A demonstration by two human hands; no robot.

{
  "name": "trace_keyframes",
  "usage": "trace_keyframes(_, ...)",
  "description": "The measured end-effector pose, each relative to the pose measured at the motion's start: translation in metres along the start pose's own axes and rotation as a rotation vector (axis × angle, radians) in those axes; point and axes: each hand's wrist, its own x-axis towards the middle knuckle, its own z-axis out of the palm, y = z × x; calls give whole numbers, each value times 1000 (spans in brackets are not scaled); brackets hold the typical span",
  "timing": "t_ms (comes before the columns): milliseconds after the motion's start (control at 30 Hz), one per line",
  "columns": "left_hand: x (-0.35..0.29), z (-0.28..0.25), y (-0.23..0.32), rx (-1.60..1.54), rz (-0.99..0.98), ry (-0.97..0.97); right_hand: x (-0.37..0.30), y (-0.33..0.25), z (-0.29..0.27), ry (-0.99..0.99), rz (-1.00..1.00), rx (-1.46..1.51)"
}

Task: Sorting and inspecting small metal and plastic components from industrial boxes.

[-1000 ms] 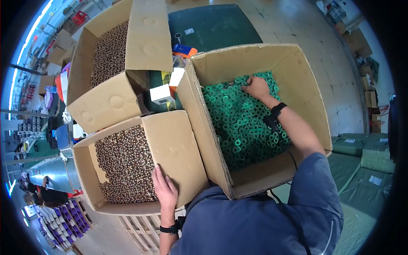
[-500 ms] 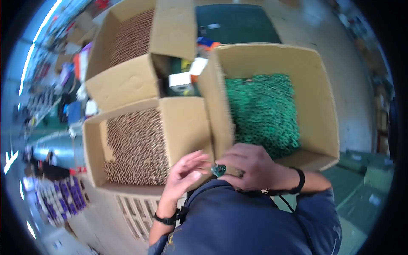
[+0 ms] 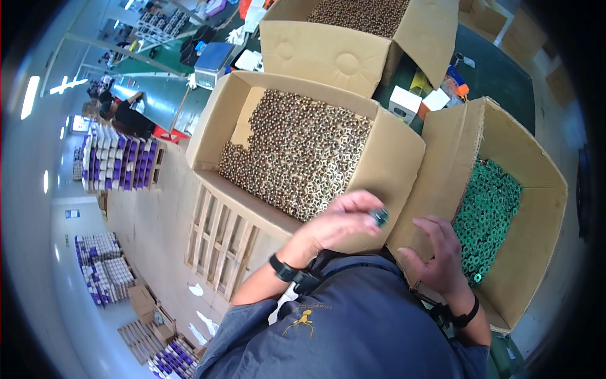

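Note:
My left hand (image 3: 341, 222) pinches a small dark green ring part (image 3: 379, 217) at its fingertips, just in front of the near wall of a cardboard box (image 3: 404, 148) filled with brass-coloured metal parts (image 3: 297, 158). My right hand (image 3: 437, 256) hovers beside it with fingers spread and nothing in it. It is over the near corner of a second cardboard box (image 3: 543, 208) that holds green ring parts (image 3: 489, 215).
A third open box of brass parts (image 3: 353, 44) stands behind. Small white cartons (image 3: 404, 101) sit between the boxes on a dark green table. A wooden pallet (image 3: 221, 234) lies below left. Stacks of purple-and-white goods (image 3: 120, 164) and a person (image 3: 126, 114) are at far left.
The view has swung left and tilted. My right hand came out of the green parts box toward my chest; my left hand left the box flap and now pinches a green ring.

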Motion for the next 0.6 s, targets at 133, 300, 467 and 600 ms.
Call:
trace_keyframes(133,-16,-68,81,465,226,478,-4,21,5,-90,-8,-151)
trace_keyframes(300,-44,-241,178,1006,312,969,-4,31,6,-114,-46,-152)
trace_keyframes(467,-57,-327,210,1511,59,1231,5,30,9,-117,-45,-178)
trace_keyframes(600,-49,-339,209,1748,-29,1122,4,31,11,-109,-27,-194)
